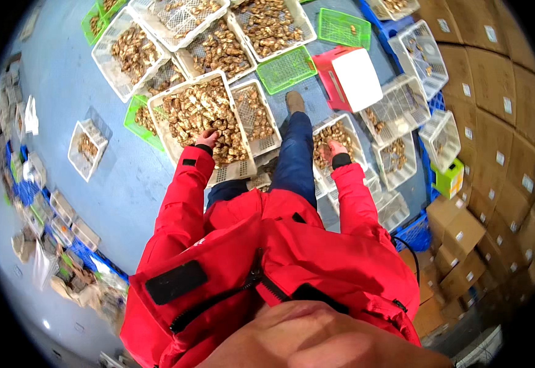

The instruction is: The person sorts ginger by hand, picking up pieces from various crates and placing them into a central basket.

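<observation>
A white plastic crate point(227, 174) heaped with brown-and-cream mushrooms point(198, 110) stands before me, left of my leg. My left hand point(208, 138) rests among these mushrooms at the heap's right side; whether its fingers grip one is hidden. To the right of my leg, my right hand point(334, 150) is over a smaller white crate point(361, 158) that also contains mushrooms point(338, 132). Its fingers are curled, with something brown at the fingertips, too small to make out. Both arms are in red sleeves with black cuffs.
More mushroom crates point(129, 55) crowd the far side. Green baskets point(286, 70) lie between them, near a red box with a white top point(357, 78). Crates stand along blue pallets at right, before stacked cartons point(492, 92). A lone crate point(88, 149) sits on the blue floor point(129, 207).
</observation>
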Available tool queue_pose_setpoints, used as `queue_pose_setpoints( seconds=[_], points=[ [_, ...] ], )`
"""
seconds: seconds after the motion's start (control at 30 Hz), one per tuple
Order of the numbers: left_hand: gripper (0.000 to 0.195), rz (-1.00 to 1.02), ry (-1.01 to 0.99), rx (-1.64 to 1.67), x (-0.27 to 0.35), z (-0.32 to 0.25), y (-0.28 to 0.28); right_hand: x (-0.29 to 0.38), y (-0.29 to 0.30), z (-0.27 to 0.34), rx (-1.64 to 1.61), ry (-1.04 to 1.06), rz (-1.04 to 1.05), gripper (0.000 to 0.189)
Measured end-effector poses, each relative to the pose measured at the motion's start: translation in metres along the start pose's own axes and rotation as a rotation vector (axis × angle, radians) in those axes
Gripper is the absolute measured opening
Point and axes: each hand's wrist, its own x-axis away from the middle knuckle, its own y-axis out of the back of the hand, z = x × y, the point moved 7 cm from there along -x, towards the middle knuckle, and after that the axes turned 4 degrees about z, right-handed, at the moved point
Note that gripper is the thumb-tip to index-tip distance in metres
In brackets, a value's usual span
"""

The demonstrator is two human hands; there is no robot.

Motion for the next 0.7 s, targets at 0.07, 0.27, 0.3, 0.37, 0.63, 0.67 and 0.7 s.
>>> queue_pose_setpoints(
  seconds=[0.07,0.27,0.3,0.37,0.63,0.67,0.7],
  points=[
    [0.040,-0.212,-0.043,-0.112,0.003,0.017,0.020,-0.041,-0.021,0.028,-0.591,-0.288,0.012,0.020],
    [0.078,-0.581,0.140,-0.556,-0.036,0.020,-0.040,-0.277,0.061,0.127,-0.036,0.088,0.348,0.008],
    [0.078,-0.620,0.224,-0.486,-0.030,0.042,-0.038,-0.286,0.046,0.151,-0.214,0.052,0.338,0.010],
    [0.066,-0.658,0.395,-0.620,-0.025,0.035,-0.080,-0.291,0.042,0.180,-0.338,0.086,0.214,0.014],
    [0.050,-0.840,0.175,-0.437,-0.036,0.033,-0.107,-0.304,0.032,0.189,1.254,0.327,0.032,0.030],
    [0.049,-0.806,0.125,-0.478,-0.033,-0.002,-0.118,-0.298,0.031,0.188,1.266,0.379,0.068,0.030],
    [0.049,-0.848,0.219,-0.535,-0.022,0.008,-0.109,-0.283,0.010,0.188,1.271,0.453,0.145,0.030]
  ],
)
